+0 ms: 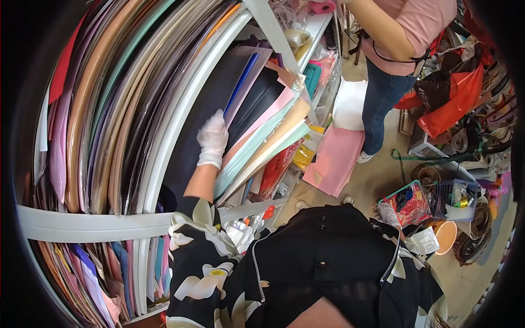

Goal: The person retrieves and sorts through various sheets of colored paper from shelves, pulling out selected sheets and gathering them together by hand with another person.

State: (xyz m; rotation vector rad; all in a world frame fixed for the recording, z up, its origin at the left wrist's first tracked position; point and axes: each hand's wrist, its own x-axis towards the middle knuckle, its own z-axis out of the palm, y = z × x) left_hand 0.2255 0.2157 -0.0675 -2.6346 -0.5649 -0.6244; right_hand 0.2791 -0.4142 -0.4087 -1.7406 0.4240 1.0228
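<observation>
My left hand (212, 139), in a thin white glove, reaches into the shelf at mid-left. Its fingers are curled together at the lower end of a lilac sheet with a blue sheet (240, 82) along its edge. Large dark sheets (194, 106) lie behind and beside it. Pink, mint and tan sheets (262, 142) fan out to the right of the wrist. My right hand (389, 214), also gloved, hangs low by a green-rimmed basket (407, 199) of red packets. Its fingers are small and unclear, partly lost against the basket.
Packed upright sheets fill the left rack (115, 109), and more stand below its grey crossbar (98, 224). A person in a pink top (407, 33) stands at upper right. Pink sheets (333, 158) lie on the floor. An orange bucket (444, 238) and a blue basket (456, 202) sit at right.
</observation>
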